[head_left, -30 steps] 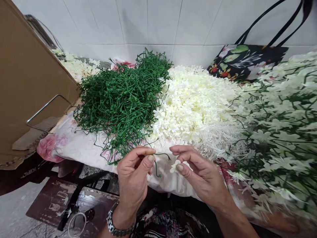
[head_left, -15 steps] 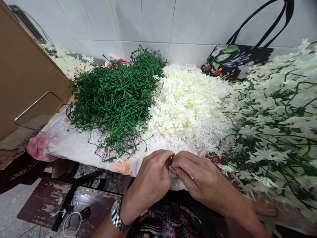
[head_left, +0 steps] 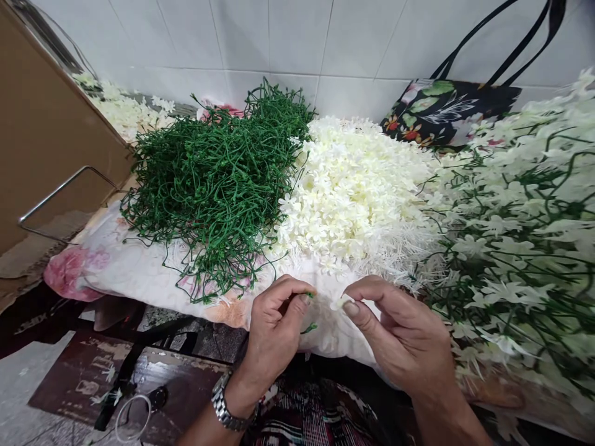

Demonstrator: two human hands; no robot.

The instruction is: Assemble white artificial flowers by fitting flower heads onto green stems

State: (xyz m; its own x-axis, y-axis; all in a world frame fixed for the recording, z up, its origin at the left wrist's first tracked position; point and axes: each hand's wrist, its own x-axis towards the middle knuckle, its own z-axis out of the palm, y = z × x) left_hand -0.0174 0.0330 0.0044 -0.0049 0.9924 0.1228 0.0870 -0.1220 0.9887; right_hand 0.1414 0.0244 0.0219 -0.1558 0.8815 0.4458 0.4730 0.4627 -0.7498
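Green stem (head_left: pixel 310 327), apparently bent, points rightward from left fingers (head_left: pixel 289 285).

At the lower left, below the edge of the flowered cloth (head_left: pixel 144 263), a dark item (head_left: pixel 60 319) bears a short, slanted row of pale capital letters (head_left: pixel 31 323). The first looks like an X, perhaps followed by I and F, while the rest is too blurred and shaded to make out. No other wording can be read anywhere in view.
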